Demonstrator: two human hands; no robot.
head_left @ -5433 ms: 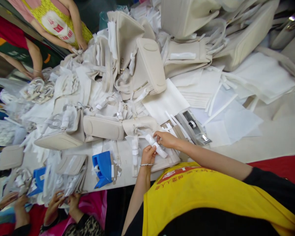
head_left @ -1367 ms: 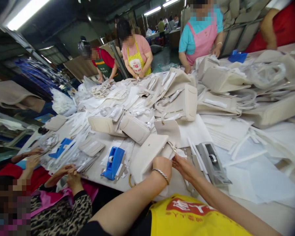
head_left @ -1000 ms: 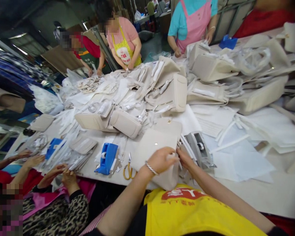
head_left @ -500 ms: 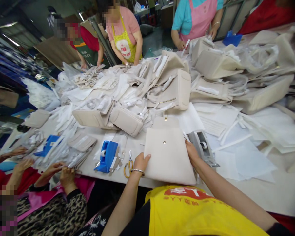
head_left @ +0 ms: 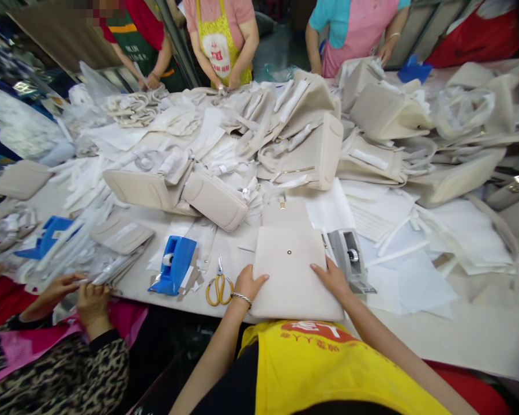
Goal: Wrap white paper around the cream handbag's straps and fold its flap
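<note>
Bag (head_left: pixel 292 271) now flat at table's (head_left: pixel 458 340) near edge (was lifted); left hand (head_left: pixel 247 284) and right hand (head_left: pixel 332 278) spread, pressing its sides.

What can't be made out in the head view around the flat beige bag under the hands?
- Flat beige leather bag: near edge hidden by the yellow apron.
- Left hand, right hand: palms face down, any grip unseen.
- Grey tape dispenser: partly behind the right hand.
- Yellow-handled scissors: blades too small to judge.
</note>
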